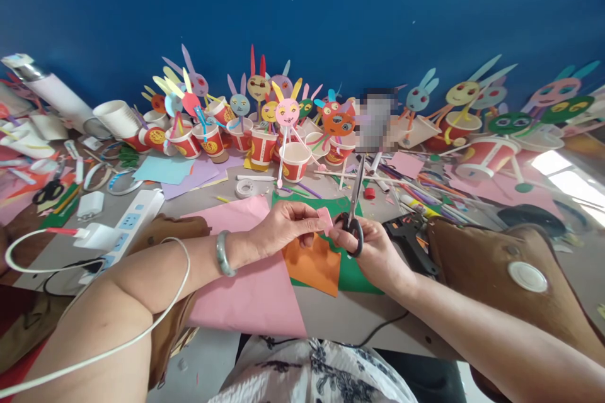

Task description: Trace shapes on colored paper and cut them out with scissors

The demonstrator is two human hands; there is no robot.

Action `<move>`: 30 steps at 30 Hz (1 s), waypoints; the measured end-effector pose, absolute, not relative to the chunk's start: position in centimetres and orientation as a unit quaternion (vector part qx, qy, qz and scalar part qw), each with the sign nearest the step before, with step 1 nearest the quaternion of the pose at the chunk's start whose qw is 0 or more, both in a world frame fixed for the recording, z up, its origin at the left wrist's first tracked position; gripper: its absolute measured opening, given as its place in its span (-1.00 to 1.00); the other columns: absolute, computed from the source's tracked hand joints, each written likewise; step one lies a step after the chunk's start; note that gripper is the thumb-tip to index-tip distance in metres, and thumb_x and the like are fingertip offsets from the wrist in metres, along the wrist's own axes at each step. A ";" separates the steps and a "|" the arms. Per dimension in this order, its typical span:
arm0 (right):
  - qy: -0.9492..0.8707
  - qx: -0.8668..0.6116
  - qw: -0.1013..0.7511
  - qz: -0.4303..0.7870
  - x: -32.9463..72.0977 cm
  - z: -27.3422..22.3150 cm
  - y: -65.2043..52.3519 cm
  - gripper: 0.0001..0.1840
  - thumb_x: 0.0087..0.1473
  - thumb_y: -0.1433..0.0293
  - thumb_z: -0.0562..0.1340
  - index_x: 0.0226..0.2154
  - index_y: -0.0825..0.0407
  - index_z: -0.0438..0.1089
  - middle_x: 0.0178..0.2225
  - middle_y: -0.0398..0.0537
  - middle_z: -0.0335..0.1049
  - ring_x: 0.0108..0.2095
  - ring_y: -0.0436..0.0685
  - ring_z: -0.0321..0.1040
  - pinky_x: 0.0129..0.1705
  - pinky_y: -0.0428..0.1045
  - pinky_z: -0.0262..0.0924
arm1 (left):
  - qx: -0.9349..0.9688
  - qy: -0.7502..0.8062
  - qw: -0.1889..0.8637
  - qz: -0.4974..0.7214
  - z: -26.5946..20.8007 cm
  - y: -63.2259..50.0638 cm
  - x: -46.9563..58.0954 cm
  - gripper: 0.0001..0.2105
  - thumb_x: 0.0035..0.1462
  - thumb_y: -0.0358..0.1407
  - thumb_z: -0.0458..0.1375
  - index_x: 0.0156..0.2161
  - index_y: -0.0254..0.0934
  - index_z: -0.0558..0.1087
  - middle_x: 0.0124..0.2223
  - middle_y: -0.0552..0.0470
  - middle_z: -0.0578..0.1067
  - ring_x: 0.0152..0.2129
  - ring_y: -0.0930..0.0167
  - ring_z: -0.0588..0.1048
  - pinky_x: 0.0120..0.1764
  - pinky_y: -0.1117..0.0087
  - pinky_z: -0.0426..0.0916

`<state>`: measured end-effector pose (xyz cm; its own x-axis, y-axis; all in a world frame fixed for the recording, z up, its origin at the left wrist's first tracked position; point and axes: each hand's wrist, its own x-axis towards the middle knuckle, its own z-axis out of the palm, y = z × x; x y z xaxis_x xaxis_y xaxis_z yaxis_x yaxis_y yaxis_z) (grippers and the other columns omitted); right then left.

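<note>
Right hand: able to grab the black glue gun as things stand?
Probably not directly: the right hand is occupied with the scissors. The black glue gun lies close beside it, though, with nothing apparent in between.

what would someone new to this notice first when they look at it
Probably the bright, long-eared paper faces among red and white cups, crowded along the back of the table before a deep blue wall. Next, at the centre, the left hand pinches a small pink scrap beside the black-handled scissors in the right hand.
</note>
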<state>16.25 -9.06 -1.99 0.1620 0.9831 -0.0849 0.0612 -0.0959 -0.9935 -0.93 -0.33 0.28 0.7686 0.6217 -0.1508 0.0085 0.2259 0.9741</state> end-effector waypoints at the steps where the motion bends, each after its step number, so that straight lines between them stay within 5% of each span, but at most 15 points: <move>1: -0.453 -0.577 0.497 0.464 16.3 -2.0 -9.0 -0.62 -0.11 0.12 0.42 -0.57 0.05 0.35 -0.59 -0.21 0.21 -0.53 -0.03 0.07 -0.47 -0.08 0.01 | 0.585 0.270 0.735 0.210 0.2 -0.3 -0.9 -0.64 -0.05 -0.04 0.33 -0.44 -0.36 0.49 -0.58 0.10 0.40 -0.62 0.55 0.36 -0.50 0.49 0.24; 15: -0.468 -0.579 0.502 0.440 16.0 -2.0 -9.1 -0.63 -0.07 0.13 0.39 -0.55 0.05 0.32 -0.59 -0.24 0.12 -0.55 -0.05 0.00 -0.50 -0.10 -0.01 | 0.532 0.294 0.763 0.221 -0.1 -0.5 -0.6 -0.61 -0.14 -0.03 0.39 -0.45 -0.38 0.50 -0.60 0.12 0.39 -0.64 0.56 0.35 -0.50 0.50 0.24; 30: -0.472 -0.579 0.509 0.428 16.0 -2.1 -9.0 -0.68 -0.11 0.19 0.41 -0.53 0.05 0.35 -0.58 -0.23 0.17 -0.54 -0.05 0.04 -0.49 -0.10 0.03 | 0.550 0.291 0.752 0.216 -0.9 -0.5 -0.8 -0.67 -0.03 -0.08 0.33 -0.42 -0.37 0.50 -0.61 0.13 0.40 -0.65 0.56 0.35 -0.53 0.51 0.26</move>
